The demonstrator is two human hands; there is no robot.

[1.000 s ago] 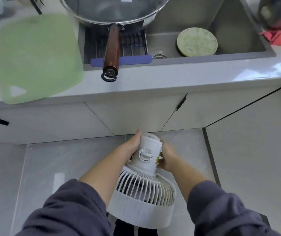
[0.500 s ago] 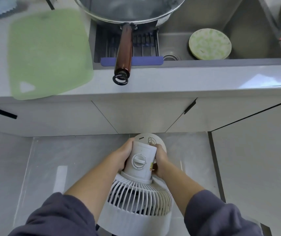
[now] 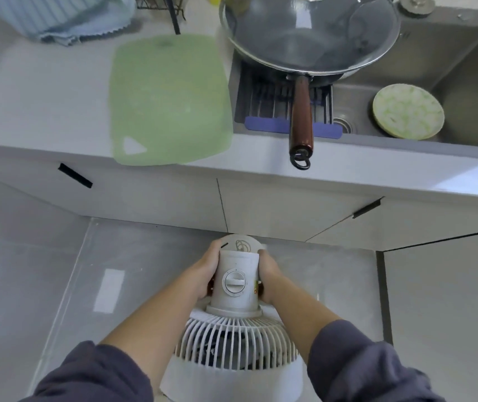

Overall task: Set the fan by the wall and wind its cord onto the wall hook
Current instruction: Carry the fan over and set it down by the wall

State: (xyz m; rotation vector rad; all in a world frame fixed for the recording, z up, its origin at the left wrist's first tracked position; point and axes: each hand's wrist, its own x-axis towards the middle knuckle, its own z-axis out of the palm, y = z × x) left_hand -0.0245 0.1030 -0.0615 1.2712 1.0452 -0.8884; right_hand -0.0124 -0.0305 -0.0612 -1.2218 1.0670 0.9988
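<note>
Home kitchen: sink (image 3: 464, 71), wok (image 3: 310, 33), countertop (image 3: 43, 105).

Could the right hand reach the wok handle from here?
Probably not yet: the right hand is clamped on the fan down below the counter; nothing blocks the wok handle itself.

White fan (image 3: 233, 338); green mat (image 3: 168, 100); green-mottled plate (image 3: 407, 111); brown wok handle (image 3: 301, 108).
</note>
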